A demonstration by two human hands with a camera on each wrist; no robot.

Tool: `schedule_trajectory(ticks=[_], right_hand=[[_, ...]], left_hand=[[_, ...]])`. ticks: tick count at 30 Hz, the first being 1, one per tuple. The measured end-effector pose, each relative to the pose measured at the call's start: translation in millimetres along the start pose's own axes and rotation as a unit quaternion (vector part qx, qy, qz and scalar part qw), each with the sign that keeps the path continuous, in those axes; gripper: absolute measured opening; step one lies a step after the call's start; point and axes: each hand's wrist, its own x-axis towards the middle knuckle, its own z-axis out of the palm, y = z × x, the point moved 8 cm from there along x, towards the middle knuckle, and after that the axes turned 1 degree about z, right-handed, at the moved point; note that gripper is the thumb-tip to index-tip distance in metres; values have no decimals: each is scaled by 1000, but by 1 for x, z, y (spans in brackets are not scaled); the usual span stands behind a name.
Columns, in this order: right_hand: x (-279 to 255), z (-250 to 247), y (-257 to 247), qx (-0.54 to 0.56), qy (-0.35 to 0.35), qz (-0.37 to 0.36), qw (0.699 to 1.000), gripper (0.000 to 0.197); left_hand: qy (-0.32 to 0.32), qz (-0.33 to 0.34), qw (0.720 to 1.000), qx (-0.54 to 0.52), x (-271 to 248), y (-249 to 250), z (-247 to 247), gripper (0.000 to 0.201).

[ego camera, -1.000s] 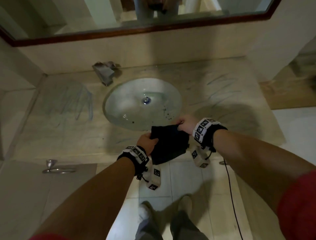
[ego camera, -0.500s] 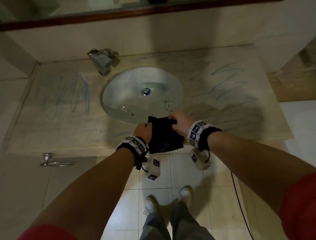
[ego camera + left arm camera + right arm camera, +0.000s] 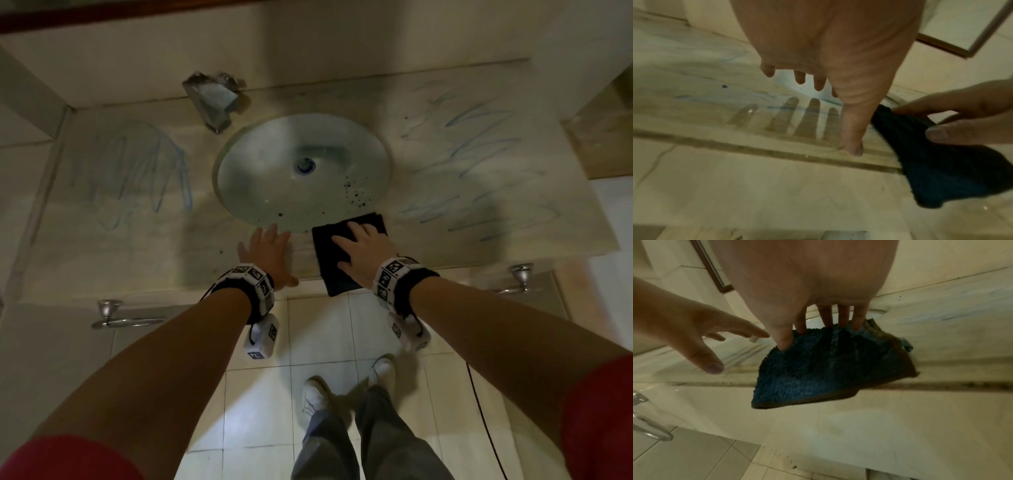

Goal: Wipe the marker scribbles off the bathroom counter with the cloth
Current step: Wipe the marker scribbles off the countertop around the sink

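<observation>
Bathroom table (image 3: pixel 113 260), cloth finally down flat and ready to wipe

Half a second ago both hands were pinching the dark blue cloth (image 3: pixel 337 253) up in the air; now it's lying on the front edge just beside the sink (image 3: pixel 239 164), one end hanging over the lip. Right hand (image 3: pixel 364 251) is spread flat on top, pressing it down, not gripping. Left hand (image 3: pixel 265 251) has let go and hovers relaxed with fingers straight, just above the surface judging by the shadow in the wrist view. So I'd say the setup's over but no wiping has happened: the blue marker scribbles (image 3: pixel 479 164) on the right and the second patch (image 3: pixel 137 178) on the left both look untouched. Faucet (image 3: pixel 214 102) sits at the back, and the basin splits the two patches, so it'll take two separate goes.
</observation>
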Motion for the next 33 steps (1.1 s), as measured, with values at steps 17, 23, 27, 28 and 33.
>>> schedule_trajectory(ticks=[17, 23, 27, 28, 33], right_hand=[[1, 49, -38, -20, 10, 56, 998, 71], [26, 44, -37, -14, -6, 67, 998, 70], [57, 31, -40, -4, -18, 91, 996, 66], [60, 30, -40, -5, -19, 89, 996, 66], [41, 35, -47, -20, -22, 73, 997, 68]], left_hand=[[16, 86, 994, 62, 21, -1, 2, 116], [19, 92, 994, 64, 23, -2, 1, 114], [17, 86, 994, 66, 23, -2, 1, 113], [15, 86, 994, 67, 23, -1, 1, 113], [10, 79, 995, 66, 19, -1, 0, 113]])
